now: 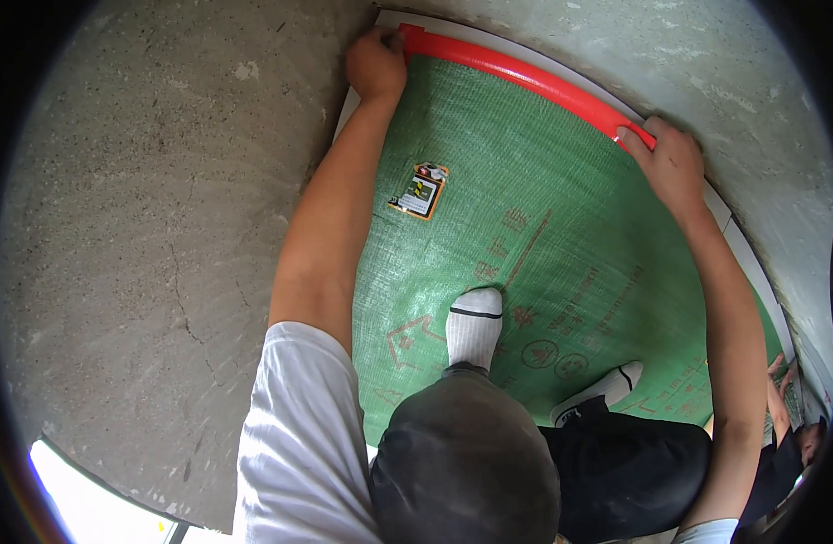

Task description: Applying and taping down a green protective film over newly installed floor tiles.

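A long glossy strip of red tape (525,80) runs along the far edge of a green woven floor covering (543,145). At the far left corner my left hand (377,65) has its fingers closed on one end of the strip. My right hand (675,168) pinches the other end, close to the wall on the right. Between my hands the tape is stretched, its far side next to a pale border (489,38). Whether it touches the covering along its whole length I cannot tell.
Bare concrete walls rise on the left (163,227) and at the far side (707,63). My white-socked feet (475,326) stand on the covering, near a small orange-edged label (420,191). At the lower right edge another person's hand (778,394) shows.
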Motion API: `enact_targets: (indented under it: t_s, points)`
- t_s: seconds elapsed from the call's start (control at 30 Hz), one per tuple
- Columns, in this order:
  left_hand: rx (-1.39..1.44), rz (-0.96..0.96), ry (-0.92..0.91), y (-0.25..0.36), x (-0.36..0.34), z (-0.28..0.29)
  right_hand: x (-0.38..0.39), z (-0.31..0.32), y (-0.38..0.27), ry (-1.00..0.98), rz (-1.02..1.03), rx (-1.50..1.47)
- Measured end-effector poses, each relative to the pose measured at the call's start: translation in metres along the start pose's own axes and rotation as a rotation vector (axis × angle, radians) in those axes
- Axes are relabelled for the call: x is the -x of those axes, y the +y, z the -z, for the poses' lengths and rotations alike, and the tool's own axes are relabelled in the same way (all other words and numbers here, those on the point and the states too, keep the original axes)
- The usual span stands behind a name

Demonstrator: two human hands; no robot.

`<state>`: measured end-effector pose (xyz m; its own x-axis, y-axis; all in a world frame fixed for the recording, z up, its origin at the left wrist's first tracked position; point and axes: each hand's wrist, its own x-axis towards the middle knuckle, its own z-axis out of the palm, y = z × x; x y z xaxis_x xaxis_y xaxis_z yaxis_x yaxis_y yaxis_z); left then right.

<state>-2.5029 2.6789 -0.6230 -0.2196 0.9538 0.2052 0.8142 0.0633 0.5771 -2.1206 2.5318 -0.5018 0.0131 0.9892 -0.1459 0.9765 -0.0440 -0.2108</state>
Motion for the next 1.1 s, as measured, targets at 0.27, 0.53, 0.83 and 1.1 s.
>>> enact_targets:
  t_s: [0.27, 0.53, 0.83, 1.1]
  points:
    - [-0.031, -0.034, -0.004, -0.001, 0.000, -0.004, -0.002, -0.006, 0.005, 0.020, 0.020, 0.022]
    - [-0.108, -0.067, 0.009, -0.004, 0.002, -0.006, -0.004, -0.003, -0.002, -0.016, -0.010, 0.010]
    - [-0.157, -0.220, 0.095, 0.008, 0.011, -0.008, -0.005, -0.001, 0.001, -0.050, -0.023, 0.043]
    - [-0.558, -0.455, -0.126, 0.023, 0.013, 0.010, -0.009, -0.008, 0.009, -0.071, -0.023, 0.119]
